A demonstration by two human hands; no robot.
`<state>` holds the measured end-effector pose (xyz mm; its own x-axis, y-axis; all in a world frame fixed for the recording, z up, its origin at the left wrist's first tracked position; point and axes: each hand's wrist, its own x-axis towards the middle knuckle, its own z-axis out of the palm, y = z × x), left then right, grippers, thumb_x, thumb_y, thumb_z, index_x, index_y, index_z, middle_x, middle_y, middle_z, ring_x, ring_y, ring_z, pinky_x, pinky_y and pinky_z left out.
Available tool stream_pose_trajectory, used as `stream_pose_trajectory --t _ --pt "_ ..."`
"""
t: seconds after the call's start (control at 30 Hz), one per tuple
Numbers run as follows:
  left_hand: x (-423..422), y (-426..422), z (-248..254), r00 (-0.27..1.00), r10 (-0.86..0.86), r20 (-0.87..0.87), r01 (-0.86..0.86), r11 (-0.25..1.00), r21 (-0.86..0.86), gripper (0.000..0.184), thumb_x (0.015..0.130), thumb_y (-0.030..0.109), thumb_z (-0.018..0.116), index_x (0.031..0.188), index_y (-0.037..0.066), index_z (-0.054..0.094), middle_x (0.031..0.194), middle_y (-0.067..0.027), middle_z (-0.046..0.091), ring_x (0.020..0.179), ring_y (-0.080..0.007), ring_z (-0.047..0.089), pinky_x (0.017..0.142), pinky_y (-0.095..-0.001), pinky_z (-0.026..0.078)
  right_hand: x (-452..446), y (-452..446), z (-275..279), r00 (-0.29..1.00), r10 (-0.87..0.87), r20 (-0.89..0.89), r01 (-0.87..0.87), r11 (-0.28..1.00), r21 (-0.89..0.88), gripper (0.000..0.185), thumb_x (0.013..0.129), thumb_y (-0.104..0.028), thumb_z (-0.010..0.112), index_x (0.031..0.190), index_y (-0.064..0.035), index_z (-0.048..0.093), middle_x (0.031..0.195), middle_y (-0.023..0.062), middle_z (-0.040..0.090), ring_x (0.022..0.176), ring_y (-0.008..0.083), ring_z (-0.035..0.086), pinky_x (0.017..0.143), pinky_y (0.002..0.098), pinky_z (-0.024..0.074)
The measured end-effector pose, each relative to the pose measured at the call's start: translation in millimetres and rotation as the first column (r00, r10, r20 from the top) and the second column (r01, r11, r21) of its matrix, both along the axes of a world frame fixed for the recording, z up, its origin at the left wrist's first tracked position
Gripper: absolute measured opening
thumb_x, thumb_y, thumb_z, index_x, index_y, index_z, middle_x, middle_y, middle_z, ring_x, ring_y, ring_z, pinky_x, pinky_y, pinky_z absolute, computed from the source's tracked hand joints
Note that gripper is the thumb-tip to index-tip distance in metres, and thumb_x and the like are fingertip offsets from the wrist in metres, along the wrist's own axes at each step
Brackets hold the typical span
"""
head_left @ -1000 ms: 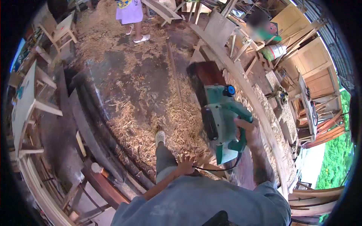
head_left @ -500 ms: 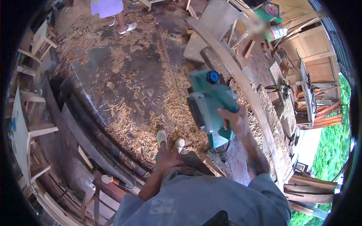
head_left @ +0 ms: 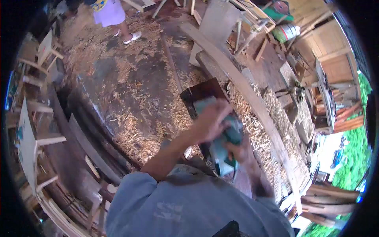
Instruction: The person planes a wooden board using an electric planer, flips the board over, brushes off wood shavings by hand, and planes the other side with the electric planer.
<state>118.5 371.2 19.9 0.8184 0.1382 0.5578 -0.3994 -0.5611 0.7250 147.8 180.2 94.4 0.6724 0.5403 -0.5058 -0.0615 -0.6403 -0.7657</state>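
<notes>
My right hand (head_left: 239, 152) is wrapped round the rear handle of a green electric planer (head_left: 219, 154). Over the planer's front end lies my left hand (head_left: 211, 120), its fingers closed about the front knob, which it hides. Both hands are somewhat blurred. The planer sits over a dark reddish-brown board (head_left: 208, 89), whose far end sticks out beyond it. Whether the sole touches the wood along its whole length, I cannot tell.
Curled wood shavings (head_left: 132, 132) cover much of the floor. A long pale plank (head_left: 256, 100) runs along my right. Stacked timber (head_left: 81, 136) and unfinished wooden furniture (head_left: 29, 138) stand left. Another person (head_left: 112, 15) stands at the far left.
My left hand has come up from near my lap onto the planer's front. The planer has swung from a sideways tilt down over the board, which now shows beneath it.
</notes>
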Motion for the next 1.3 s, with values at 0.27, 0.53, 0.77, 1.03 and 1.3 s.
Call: stream_pose_trajectory --t 0.27,0.53,0.77,1.03,1.3 --pt "-1.6 -39.7 -0.8 0.981 -0.118 -0.152 0.079 0.968 -0.238 0.047 0.077 -0.002 0.066 0.122 0.010 0.063 0.117 -0.0127 0.064 0.107 -0.0349 0.061 0.090 -0.0441 0.053 -28.2 -56.1 11.4 0.999 0.044 0.012 -0.041 0.978 -0.202 0.032 0.074 -0.024 0.080 0.091 0.0000 0.069 0.071 0.0083 0.068 0.063 0.0143 0.063 0.060 0.0335 0.0513" --pt "33.3 68.7 -1.2 0.990 0.051 -0.129 -0.070 0.986 -0.150 0.042 0.073 -0.001 0.067 0.114 0.010 0.067 0.113 -0.0127 0.066 0.102 -0.0326 0.065 0.087 -0.0422 0.055 16.4 53.3 2.1 0.986 0.147 0.080 -0.140 0.986 -0.089 0.049 0.075 -0.026 0.082 0.116 -0.0032 0.068 0.096 0.0160 0.074 0.087 0.0270 0.072 0.078 0.0411 0.0562" --pt "97.4 209.7 15.2 0.935 0.234 -0.266 -0.268 0.958 -0.099 0.037 0.080 0.001 0.066 0.116 0.006 0.066 0.104 -0.0086 0.068 0.092 -0.0214 0.066 0.083 -0.0337 0.054 82.3 201.2 11.8 0.997 0.029 -0.069 -0.022 0.994 0.112 0.044 0.081 -0.027 0.078 0.112 0.0028 0.066 0.090 0.0126 0.073 0.077 0.0162 0.067 0.073 0.0352 0.0546" --pt "72.0 94.7 0.7 0.958 -0.130 -0.257 0.053 0.956 -0.287 0.016 0.087 0.009 0.069 0.103 0.006 0.067 0.104 -0.0110 0.069 0.092 -0.0226 0.069 0.080 -0.0348 0.055 28.7 81.5 3.8 0.996 -0.087 -0.012 0.088 0.995 0.039 0.039 0.080 -0.027 0.077 0.103 0.0018 0.066 0.084 0.0163 0.070 0.072 0.0211 0.067 0.067 0.0398 0.0530" --pt "15.6 -11.8 -8.2 0.797 -0.574 -0.190 0.434 0.761 -0.482 0.036 0.073 -0.001 0.070 0.108 0.006 0.066 0.099 -0.0107 0.069 0.090 -0.0309 0.067 0.080 -0.0416 0.056 -42.1 -39.8 14.4 0.997 -0.055 -0.046 0.042 0.970 -0.239 0.031 0.068 -0.023 0.085 0.077 -0.0020 0.065 0.063 0.0102 0.062 0.053 0.0171 0.059 0.051 0.0364 0.0472"
